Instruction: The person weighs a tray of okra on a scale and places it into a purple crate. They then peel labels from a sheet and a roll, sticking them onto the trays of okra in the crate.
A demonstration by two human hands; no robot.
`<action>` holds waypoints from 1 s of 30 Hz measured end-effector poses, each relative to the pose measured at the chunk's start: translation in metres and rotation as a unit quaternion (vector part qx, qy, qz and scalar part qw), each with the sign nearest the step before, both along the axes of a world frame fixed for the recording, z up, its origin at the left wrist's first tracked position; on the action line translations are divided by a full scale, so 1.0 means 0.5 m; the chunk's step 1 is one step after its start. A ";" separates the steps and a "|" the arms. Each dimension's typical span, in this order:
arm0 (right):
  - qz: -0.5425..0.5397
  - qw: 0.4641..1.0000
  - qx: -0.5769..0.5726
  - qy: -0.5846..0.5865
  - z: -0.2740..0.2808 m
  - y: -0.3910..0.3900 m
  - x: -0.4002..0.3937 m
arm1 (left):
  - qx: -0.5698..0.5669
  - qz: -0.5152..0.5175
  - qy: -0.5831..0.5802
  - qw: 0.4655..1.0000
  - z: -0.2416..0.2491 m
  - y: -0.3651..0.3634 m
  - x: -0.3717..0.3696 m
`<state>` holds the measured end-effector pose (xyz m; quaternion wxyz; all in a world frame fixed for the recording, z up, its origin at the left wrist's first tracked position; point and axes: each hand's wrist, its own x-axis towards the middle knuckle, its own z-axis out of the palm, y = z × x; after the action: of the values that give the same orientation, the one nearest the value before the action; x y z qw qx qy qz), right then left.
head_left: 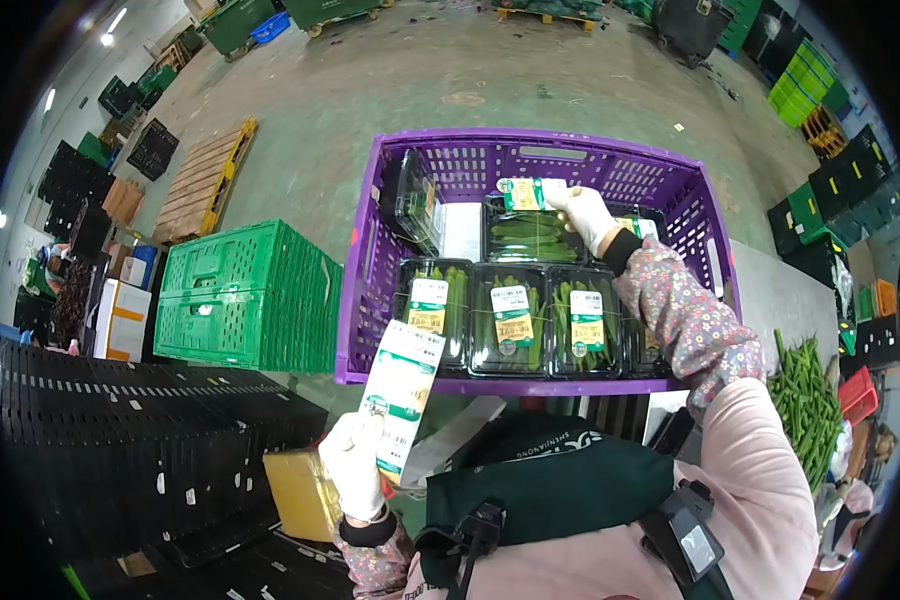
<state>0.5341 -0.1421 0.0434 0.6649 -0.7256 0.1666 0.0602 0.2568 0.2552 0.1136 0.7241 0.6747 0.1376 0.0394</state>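
My left hand [358,462], in a white glove, grips a strip of printed labels [405,395] in green, white and yellow. The strip stands up in front of the crate's near left corner. My gloved right hand [588,217] reaches into a purple crate [550,388], its fingers closed on the right end of a label [521,194]. That label overlaps the back edge of a clear-lidded pack of green pods [530,238]. Along the crate's near side stand several labelled packs [508,318]. Another pack [417,205] is tipped on its side at the left wall.
Stacked green crates [235,300] stand left of the purple crate, with black crates [120,450] nearer me. A heap of loose green pods [803,400] lies on the metal table [760,290] at right. Farther off are a wooden pallet [205,185] and green bins [238,22].
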 end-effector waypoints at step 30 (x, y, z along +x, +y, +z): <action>0.333 0.899 -0.180 -0.223 0.304 0.323 -0.305 | 0.241 -0.052 -0.136 0.960 0.048 -0.004 0.087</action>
<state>0.3816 0.0194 0.1956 0.4843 -0.8402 -0.2290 0.0836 0.3001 0.2533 0.1374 0.5534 0.8234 -0.0111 0.1253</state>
